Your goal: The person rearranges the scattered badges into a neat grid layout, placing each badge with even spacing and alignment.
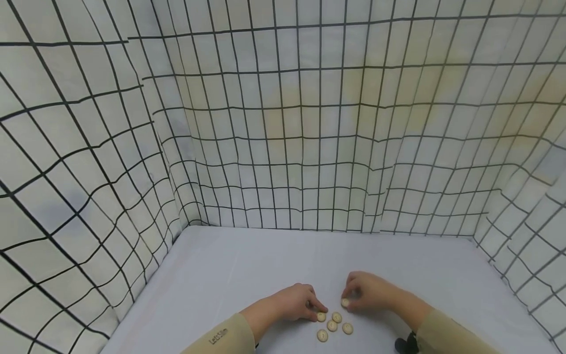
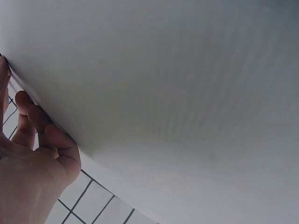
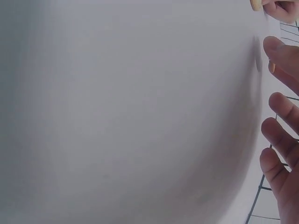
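Six small pale discs are what I see at my remote post, all of them about the person's two hands. Closest to me come the left sleeve (image 1: 225,339) with dark lettering and the right sleeve (image 1: 446,339), both khaki; a dark object (image 1: 407,345) (too much cut by the edge for me to name it) is beside the right one.

The nearest disc (image 1: 323,335) lies on my side of the left fingertips, apart from them. The second disc (image 1: 347,328) lies just on my side of the right fingertips. Between the hands, a little toward me, are the middle disc (image 1: 332,325) and, behind it, the inner disc (image 1: 337,317); whether these two touch, I cannot tell.

The left hand (image 1: 295,302) is bent, its thumb and forefinger nearly closed, and they pinch the left disc (image 1: 321,317) at the table. Slightly farther, the right hand (image 1: 368,291) pinches the right disc (image 1: 345,303) between thumb and forefinger; in its wrist view the other fingers are loosely bent and spread apart.

Beyond both hands the white table (image 1: 247,255) continues, and behind it rises a pale wall (image 1: 287,152) with dark grid lines.
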Available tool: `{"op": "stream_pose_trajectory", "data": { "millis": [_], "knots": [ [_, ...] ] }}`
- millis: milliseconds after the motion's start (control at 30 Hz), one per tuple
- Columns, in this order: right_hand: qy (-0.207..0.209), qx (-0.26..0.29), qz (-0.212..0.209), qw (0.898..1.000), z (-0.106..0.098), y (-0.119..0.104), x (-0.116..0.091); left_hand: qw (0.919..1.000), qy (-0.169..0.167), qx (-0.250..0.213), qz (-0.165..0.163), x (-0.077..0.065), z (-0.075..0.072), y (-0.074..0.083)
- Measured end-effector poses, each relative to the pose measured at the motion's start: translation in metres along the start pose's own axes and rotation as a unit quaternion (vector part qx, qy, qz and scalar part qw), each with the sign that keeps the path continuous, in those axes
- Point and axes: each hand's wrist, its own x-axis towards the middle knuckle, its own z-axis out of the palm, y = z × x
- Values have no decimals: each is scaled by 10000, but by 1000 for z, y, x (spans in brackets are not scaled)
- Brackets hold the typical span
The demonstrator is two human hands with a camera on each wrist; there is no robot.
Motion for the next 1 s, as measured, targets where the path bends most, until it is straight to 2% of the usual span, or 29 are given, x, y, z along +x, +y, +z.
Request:
{"op": "stream_pose_trajectory", "data": {
  "millis": [400,867,1000],
  "knots": [
    [459,30,-34,9989,-5,5,30,10000,23,31,13,-1,1,-2],
    [618,314,653,9955,-20,-10,70,9999,20,118,84,-3,1,-1],
    [611,208,833,9944,-22,-15,82,9999,53,115,105,-4,0,-1]
  ]
}}
